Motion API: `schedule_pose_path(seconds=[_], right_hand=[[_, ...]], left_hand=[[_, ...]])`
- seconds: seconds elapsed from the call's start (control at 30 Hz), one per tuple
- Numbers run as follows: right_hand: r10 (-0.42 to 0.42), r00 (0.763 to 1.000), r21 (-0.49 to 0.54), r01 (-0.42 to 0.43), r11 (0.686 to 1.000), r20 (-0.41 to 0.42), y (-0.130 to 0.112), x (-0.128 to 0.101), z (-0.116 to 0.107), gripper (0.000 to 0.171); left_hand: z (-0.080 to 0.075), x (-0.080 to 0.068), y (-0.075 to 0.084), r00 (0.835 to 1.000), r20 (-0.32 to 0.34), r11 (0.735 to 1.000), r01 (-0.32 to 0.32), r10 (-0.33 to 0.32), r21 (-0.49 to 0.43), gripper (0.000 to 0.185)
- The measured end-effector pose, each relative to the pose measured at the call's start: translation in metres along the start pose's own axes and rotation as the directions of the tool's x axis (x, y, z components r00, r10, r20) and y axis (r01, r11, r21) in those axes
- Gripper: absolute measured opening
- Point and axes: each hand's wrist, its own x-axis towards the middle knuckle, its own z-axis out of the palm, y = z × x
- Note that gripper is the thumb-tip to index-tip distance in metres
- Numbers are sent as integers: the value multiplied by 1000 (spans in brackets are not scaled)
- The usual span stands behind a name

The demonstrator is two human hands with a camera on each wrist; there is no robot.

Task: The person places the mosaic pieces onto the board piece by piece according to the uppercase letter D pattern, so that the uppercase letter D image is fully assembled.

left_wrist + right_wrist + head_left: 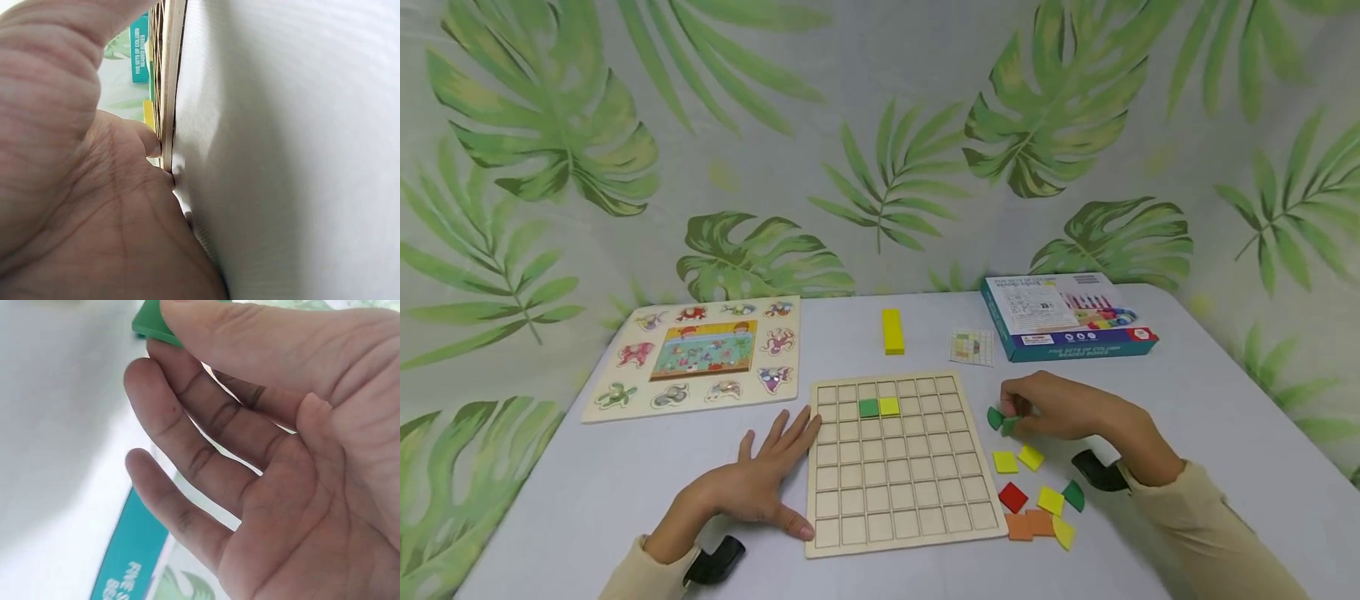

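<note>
A wooden grid board (904, 477) lies in the middle of the table, with a green square (868, 408) and a yellow square (889, 406) side by side in its second row. My left hand (752, 486) rests along the board's left edge, fingers spread, thumb at the near corner. Right of the board, my right hand (1052, 406) pinches a green tile (152, 322) between thumb and fingers; its full outline is hidden. Beside those fingertips lies a green quarter-circle tile (995, 418). Nearer are yellow squares (1005, 462), a red square (1013, 497) and orange squares (1019, 527).
A wooden animal puzzle (700, 400) stands at the back left. Behind the board are a yellow block (892, 332) and a small pattern card (972, 347). A flat teal box (1078, 345) lies at the back right, before a leaf-print cloth (910, 50).
</note>
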Motion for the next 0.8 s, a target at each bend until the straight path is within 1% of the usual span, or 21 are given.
schedule_pose_path(seconds=[0.1,0.23,0.33,0.47,0.67,0.8], right_hand=[[-20,1000,-11,20,1000,-11,-8,9,-6,18],[-54,999,-15,54,998,-6,-19,23,-10,16],[-105,994,-12,106,994,5,-26,35,-12,14],[-149,989,-4,149,989,14,-35,51,-12,10],[-180,984,-18,179,984,-1,-47,74,-11,4],[-189,982,-39,189,981,-5,-59,85,-12,3]], left_hand=[[-2,0,1,1000,-4,1000,-1,1,-7,137],[-3,0,-1,1000,-4,1000,-2,2,-10,137],[-2,1,-2,1000,-4,1000,-7,7,-11,136],[-1,1,-2,1000,-4,1000,-15,15,-16,135],[-1,1,-3,1000,-4,1000,-6,6,-10,136],[0,1,-4,1000,-6,1000,-3,3,-6,136]])
